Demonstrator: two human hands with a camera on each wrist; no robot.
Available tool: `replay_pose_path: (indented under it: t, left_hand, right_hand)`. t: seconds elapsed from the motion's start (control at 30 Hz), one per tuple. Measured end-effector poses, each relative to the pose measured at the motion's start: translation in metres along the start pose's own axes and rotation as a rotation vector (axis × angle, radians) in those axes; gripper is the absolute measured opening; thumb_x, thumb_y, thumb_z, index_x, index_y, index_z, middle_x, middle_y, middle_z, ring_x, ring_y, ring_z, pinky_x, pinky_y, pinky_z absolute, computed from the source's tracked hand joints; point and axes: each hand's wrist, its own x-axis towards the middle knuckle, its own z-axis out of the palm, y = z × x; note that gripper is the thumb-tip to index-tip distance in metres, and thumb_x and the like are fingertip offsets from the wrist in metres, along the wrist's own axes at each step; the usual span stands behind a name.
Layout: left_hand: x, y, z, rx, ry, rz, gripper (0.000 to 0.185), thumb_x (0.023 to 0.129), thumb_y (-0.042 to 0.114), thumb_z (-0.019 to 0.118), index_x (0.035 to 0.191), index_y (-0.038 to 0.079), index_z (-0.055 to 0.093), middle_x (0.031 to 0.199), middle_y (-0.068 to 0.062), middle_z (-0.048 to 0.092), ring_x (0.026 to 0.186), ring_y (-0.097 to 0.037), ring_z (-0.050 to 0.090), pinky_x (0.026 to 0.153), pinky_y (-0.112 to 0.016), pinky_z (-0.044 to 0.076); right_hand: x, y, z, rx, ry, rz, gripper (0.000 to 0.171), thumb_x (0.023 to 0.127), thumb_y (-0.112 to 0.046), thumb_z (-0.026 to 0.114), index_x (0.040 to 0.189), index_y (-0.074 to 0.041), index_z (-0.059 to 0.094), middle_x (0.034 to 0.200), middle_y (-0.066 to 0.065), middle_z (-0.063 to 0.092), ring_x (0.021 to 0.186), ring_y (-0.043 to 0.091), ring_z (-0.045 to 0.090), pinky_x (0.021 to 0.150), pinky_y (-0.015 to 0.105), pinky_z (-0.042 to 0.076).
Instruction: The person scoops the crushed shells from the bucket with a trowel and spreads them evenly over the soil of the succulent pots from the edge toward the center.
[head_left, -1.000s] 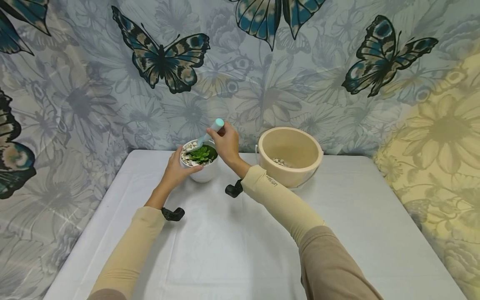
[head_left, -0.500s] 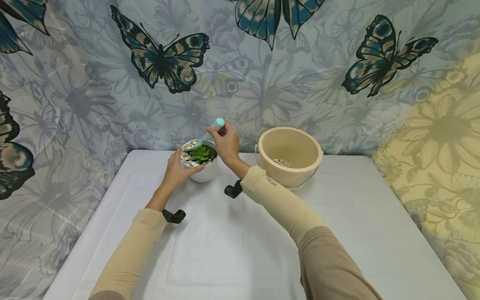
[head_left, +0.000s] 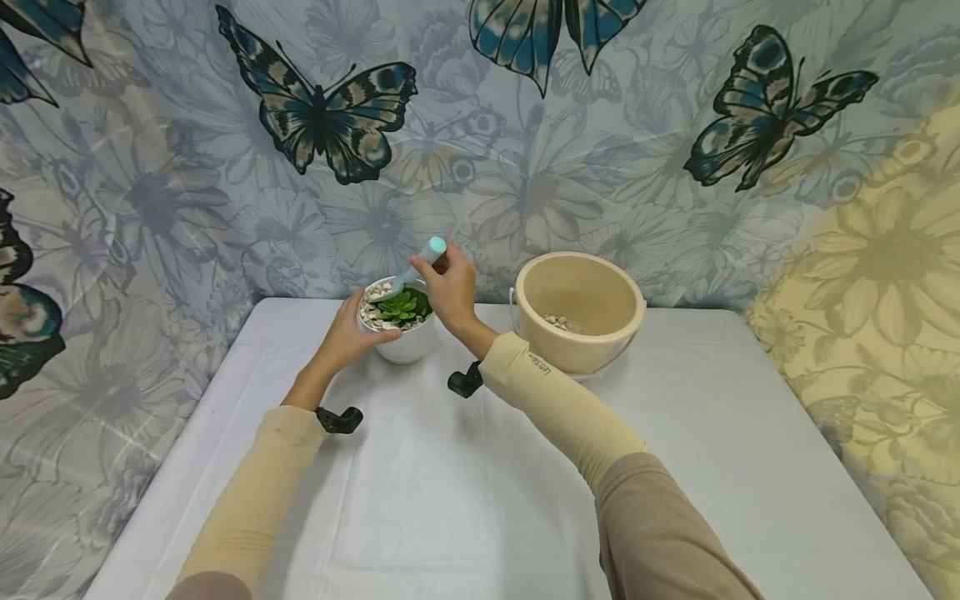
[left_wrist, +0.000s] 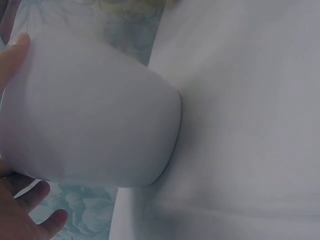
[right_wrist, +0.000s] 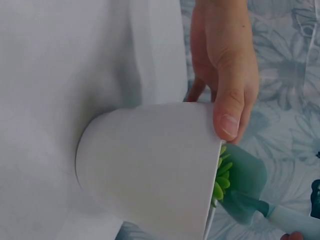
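A white flowerpot (head_left: 403, 348) stands upright at the back left of the table, holding a green succulent (head_left: 404, 309) and pale pebbles (head_left: 369, 316). My left hand (head_left: 341, 337) grips it at the left side, its thumb at the front rim. In the left wrist view the pot's smooth wall (left_wrist: 100, 115) fills much of the picture, with fingers at both sides. Between thumb and fingers my right hand (head_left: 453, 293) holds a small teal trowel (head_left: 428, 255), tilted, with its blade over the pebbles behind the plant. The right wrist view shows that blade (right_wrist: 247, 175) beside the leaves.
To the right of the pot is a cream bucket (head_left: 581, 354) with a handle and a few pebbles (head_left: 561, 324) on its bottom. A white cloth (head_left: 435, 500) covers the table. Close behind hangs a butterfly-patterned backdrop (head_left: 487, 167).
The trowel's blade has shifted slightly over the pebbles, and the left wrist has moved a little. Both hands keep their holds.
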Motion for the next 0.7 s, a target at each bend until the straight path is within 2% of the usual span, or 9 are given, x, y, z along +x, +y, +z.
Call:
replay_pose_path:
  t: [0.23,0.43,0.7]
  left_hand:
    - [-0.003,0.001,0.003,-0.019,0.016,-0.018,0.118,0.078,0.057,0.075,0.158,0.011,0.001,0.163,-0.021,0.007,0.149,-0.043,0.012,0.117,-0.065,0.019]
    - [-0.005,0.001,0.008,-0.038,0.048,-0.028,0.121,0.075,0.061,0.075,0.158,0.014,0.001,0.163,-0.020,0.008,0.149,-0.043,0.014,0.116,-0.065,0.022]
    - [-0.011,0.009,0.011,0.008,0.094,-0.037,0.122,0.074,0.063,0.074,0.158,0.009,0.003,0.161,-0.022,0.012,0.149,-0.042,0.012,0.116,-0.063,0.023]
  right_hand:
    - [-0.001,0.002,0.002,0.022,0.012,-0.025,0.023,0.091,-0.017,0.069,0.103,0.002,0.063,0.094,0.019,0.072,0.088,0.028,0.071,0.072,0.029,0.057]
    - [-0.001,0.000,0.002,0.031,0.014,-0.012,0.023,0.091,-0.018,0.069,0.103,0.002,0.063,0.095,0.019,0.071,0.089,0.028,0.071,0.074,0.030,0.057]
    - [0.000,-0.004,0.001,0.035,0.014,-0.010,0.026,0.091,-0.018,0.070,0.107,0.002,0.063,0.095,0.019,0.071,0.089,0.028,0.071,0.074,0.029,0.057]
